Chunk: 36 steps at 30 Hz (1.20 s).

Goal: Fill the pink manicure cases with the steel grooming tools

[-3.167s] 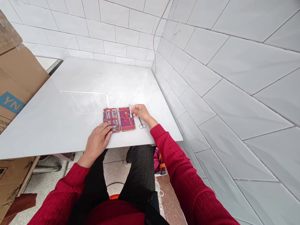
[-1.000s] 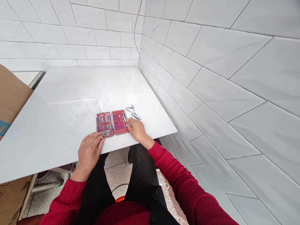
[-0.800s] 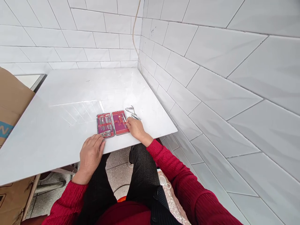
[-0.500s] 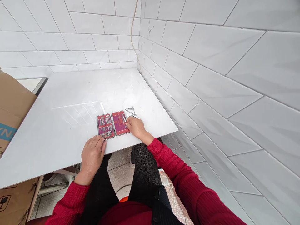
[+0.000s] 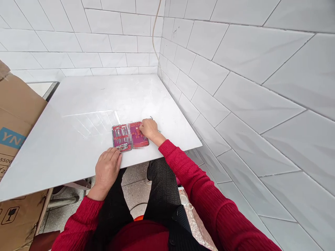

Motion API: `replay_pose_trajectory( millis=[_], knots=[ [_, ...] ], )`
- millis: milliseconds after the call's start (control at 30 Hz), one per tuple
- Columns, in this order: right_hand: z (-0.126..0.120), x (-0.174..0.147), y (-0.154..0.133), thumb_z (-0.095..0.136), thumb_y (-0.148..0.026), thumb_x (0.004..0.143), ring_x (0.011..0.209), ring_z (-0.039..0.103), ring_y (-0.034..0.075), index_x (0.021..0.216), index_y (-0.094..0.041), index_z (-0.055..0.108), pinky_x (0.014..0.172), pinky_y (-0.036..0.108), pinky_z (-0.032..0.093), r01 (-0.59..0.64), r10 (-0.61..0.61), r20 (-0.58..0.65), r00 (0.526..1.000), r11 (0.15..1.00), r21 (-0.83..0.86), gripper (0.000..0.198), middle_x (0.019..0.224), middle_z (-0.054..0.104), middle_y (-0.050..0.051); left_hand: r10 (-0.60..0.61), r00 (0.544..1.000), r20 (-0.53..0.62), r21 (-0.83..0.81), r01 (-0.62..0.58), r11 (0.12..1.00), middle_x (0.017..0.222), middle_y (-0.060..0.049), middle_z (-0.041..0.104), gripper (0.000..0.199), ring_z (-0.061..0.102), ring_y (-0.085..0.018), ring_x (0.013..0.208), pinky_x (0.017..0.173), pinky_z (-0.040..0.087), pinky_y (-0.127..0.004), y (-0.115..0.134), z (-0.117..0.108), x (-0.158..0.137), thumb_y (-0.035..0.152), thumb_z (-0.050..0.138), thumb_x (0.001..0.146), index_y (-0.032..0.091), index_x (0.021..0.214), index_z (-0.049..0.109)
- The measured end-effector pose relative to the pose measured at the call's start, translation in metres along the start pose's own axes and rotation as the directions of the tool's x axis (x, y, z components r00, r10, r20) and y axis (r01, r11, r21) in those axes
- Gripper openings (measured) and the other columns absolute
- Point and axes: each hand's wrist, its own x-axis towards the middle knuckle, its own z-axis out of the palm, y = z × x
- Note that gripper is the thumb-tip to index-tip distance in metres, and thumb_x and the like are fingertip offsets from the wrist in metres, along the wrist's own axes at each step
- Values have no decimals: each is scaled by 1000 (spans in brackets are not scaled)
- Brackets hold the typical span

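An open manicure case (image 5: 135,143) with a red and purple lining lies near the front edge of the white table. Several metal nail tools (image 5: 121,135) are held under a strap in its left half, and a shiny clipper (image 5: 121,146) sits at the lower left corner. My left hand (image 5: 106,168) rests there, its extended fingers touching that corner. My right hand (image 5: 150,128) is closed at the upper right corner of the case; whatever its fingertips pinch is hidden. Part of a silver nipper (image 5: 151,117) shows behind this hand.
Cardboard boxes (image 5: 18,115) stand against the left side of the white table (image 5: 78,150). Tiled walls (image 5: 235,104) meet behind and to the right, with a thin cable (image 5: 153,38) hanging in the corner. My legs (image 5: 164,188) are under the front edge.
My right hand has moved from the right edge of the case up to its upper right corner, now covering most of the nipper. My left hand stays by the lower left corner.
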Motion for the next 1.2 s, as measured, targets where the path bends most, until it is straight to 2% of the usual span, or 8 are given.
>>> replay_pose_trajectory(
  millis=[267, 533, 900, 1067, 1200],
  knots=[
    [3, 6, 4, 55, -16, 89, 69, 61, 20, 70, -20, 64, 62, 31, 40, -33, 31, 36, 999, 998, 49, 22, 75, 69, 7, -39, 999, 18, -29, 40, 999, 118, -16, 73, 29, 65, -32, 116, 100, 52, -50, 2, 0, -1, 30, 47, 104, 15, 112, 71],
    [7, 3, 5, 54, -14, 87, 65, 58, 19, 65, -21, 61, 71, 32, 43, 11, -12, 17, 1000, 998, 61, 24, 66, 63, 4, -49, 999, 20, -62, 50, 997, 119, -16, 72, 30, 64, -32, 119, 100, 52, -50, 2, 0, -1, 30, 45, 104, 17, 113, 70],
    [9, -3, 8, 53, -13, 87, 62, 54, 17, 58, -22, 53, 63, 30, 39, 9, -11, 32, 999, 998, 68, 30, 63, 60, 2, -28, 1000, 7, -34, 28, 999, 118, -15, 72, 28, 64, -31, 118, 100, 52, -47, 1, 2, -4, 29, 45, 105, 15, 111, 69],
    [12, -5, 10, 55, -16, 89, 65, 57, 17, 59, -22, 53, 64, 28, 41, -30, 26, 28, 999, 989, 142, 30, 64, 61, 1, -40, 999, -3, -65, 39, 997, 118, -13, 72, 27, 63, -30, 118, 101, 51, -47, 0, 1, -4, 29, 45, 104, 18, 112, 69],
    [9, -9, 12, 57, -18, 89, 70, 61, 17, 61, -22, 55, 66, 28, 43, -28, 28, 1, 1000, 975, 221, 28, 67, 65, 0, 9, 1000, 13, -75, -8, 997, 116, -11, 73, 27, 64, -29, 115, 100, 50, -46, -7, -2, -1, 29, 44, 104, 19, 110, 69]
  ],
)
